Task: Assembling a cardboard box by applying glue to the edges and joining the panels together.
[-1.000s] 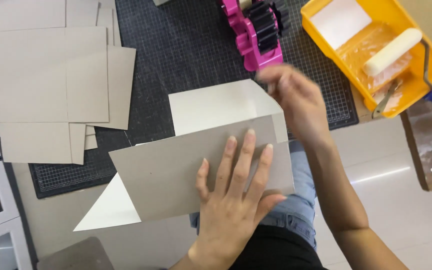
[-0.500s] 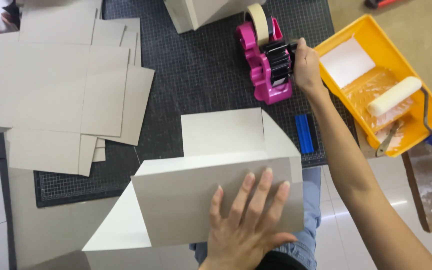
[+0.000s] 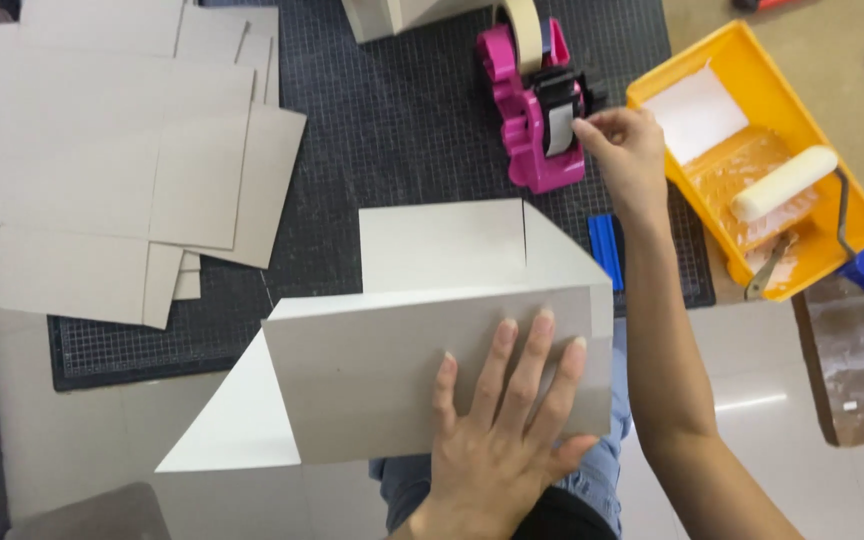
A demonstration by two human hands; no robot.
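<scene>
Since half a second ago, the right hand has slid from the top of the pink tape dispenser down to its front edge, at about 1 o'clock in the view, where the fingertips pinch at the strip of tape on the black cutter; whether the tape end is actually caught between thumb and finger is hard to tell from this angle. Meanwhile the left hand has stayed where it was, open and flat, fingers spread, pressing down on the grey face of the folded cardboard box, which lies at the centre and reaches toward 6 o'clock over the person's lap. One white flap of the box juts out toward 8 o'clock, and another panel lies flat toward 12 o'clock on the black cutting mat. At 10 o'clock a stack of flat grey cardboard sheets overlaps the mat's left side. A small blue tool sits on the mat just beside the box at 2 o'clock. Further out at 2 o'clock stands a yellow paint tray with a foam roller resting in it, its blue handle pointing toward 4 o'clock.
</scene>
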